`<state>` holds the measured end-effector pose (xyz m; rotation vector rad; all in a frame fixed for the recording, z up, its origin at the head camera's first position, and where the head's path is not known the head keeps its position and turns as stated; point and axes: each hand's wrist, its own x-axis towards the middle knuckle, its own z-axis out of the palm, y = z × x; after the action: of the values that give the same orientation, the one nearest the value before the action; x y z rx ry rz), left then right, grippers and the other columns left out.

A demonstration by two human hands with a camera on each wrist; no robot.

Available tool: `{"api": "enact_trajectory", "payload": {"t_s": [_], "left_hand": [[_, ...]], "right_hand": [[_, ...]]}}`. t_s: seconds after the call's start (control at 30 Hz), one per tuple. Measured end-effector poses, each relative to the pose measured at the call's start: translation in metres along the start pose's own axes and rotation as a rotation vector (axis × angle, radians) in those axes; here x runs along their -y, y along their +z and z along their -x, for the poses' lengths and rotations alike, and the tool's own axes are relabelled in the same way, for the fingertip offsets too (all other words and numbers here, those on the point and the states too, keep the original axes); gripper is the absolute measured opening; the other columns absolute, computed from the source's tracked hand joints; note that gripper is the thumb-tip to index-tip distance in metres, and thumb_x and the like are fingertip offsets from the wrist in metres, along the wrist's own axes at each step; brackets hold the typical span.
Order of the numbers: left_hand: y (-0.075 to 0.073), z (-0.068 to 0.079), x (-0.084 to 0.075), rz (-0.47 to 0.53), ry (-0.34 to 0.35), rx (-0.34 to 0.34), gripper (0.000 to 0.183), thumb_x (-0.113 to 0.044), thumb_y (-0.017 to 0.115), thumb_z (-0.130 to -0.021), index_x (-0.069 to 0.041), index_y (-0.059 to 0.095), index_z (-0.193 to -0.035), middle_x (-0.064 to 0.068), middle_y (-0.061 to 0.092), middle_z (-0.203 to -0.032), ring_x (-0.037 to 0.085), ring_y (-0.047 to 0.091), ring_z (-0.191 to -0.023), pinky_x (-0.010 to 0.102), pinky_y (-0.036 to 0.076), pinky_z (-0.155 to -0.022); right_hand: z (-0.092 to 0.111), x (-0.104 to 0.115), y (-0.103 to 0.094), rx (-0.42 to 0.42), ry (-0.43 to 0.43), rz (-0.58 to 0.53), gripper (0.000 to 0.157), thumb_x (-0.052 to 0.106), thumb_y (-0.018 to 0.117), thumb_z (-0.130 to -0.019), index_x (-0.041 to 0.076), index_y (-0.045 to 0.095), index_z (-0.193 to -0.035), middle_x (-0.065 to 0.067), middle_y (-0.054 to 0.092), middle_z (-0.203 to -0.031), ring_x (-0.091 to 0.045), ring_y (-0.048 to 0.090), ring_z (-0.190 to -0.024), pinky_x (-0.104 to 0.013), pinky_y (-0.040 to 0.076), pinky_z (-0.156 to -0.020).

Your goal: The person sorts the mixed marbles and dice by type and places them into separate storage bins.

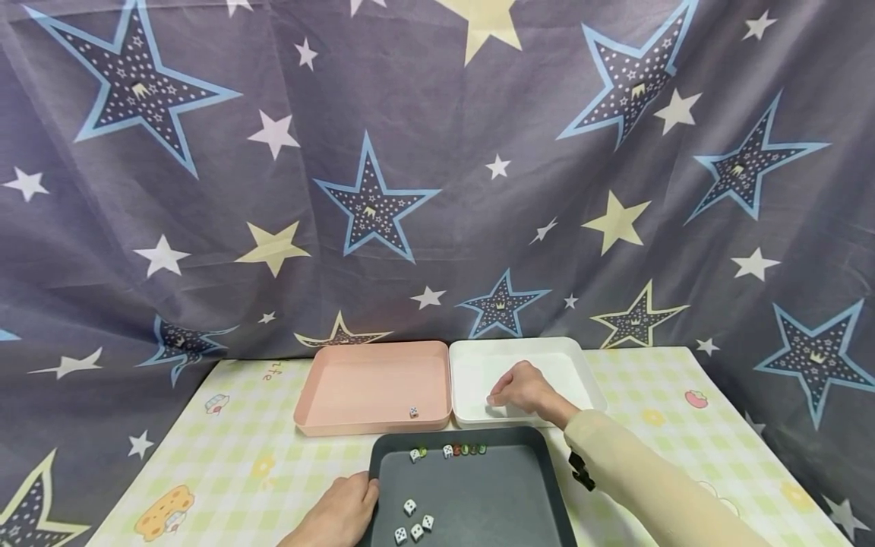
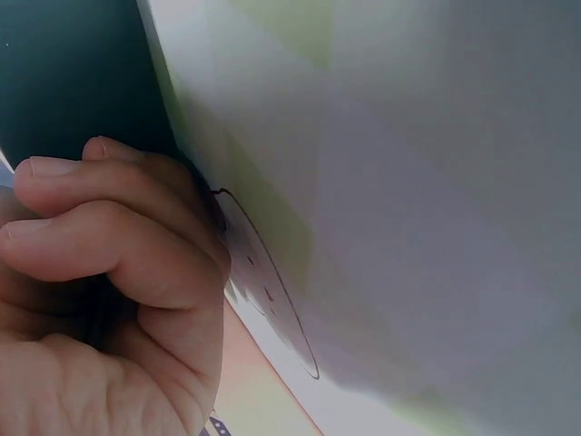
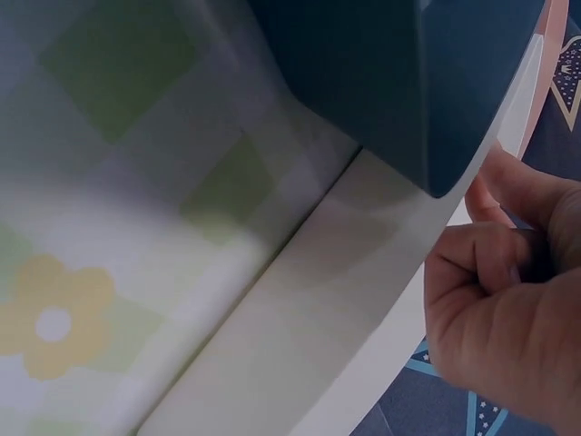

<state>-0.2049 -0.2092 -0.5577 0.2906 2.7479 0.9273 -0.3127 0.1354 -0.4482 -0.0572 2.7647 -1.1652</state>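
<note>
Seemingly to steady the dark tray under its dice, the left hand curls fingers around its rim; the right hand draws its fingers together over the white tray, contents untellable.

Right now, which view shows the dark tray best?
The head view: it shows the dark tray's floor and dice, though the frame cuts off its near end. The left wrist view shows only a dark part beside the left hand; the right wrist view shows outer walls and a corner, not the floor.
</note>
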Motion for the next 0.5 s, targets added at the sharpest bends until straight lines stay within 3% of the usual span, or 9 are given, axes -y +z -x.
{"api": "enact_trajectory", "payload": {"t_s": [0.23,0.5], "left_hand": [[-0.001,0.0,-0.002,0.006,0.011,0.006,0.036,-0.023,0.045,-0.111,-0.013,0.066,-0.084,-0.003,0.06,-0.069,0.014,0.061,-0.067,0.044,0.051,-0.064],[-0.014,0.016,-0.032,-0.019,-0.054,0.026,0.037,-0.023,0.043,-0.111,-0.011,0.065,-0.084,0.001,0.06,-0.071,0.015,0.059,-0.067,0.043,0.052,-0.067]], "right_hand": [[-0.007,0.001,0.003,-0.016,-0.006,-0.021,0.01,0.011,0.091,-0.082,0.008,0.081,-0.082,-0.002,0.074,-0.087,-0.016,0.048,-0.064,-0.028,0.038,-0.053],[-0.004,0.005,0.0,-0.042,-0.003,-0.042,0.008,0.012,0.089,-0.084,0.007,0.082,-0.084,-0.003,0.07,-0.078,-0.014,0.044,-0.057,-0.027,0.036,-0.049]]}}
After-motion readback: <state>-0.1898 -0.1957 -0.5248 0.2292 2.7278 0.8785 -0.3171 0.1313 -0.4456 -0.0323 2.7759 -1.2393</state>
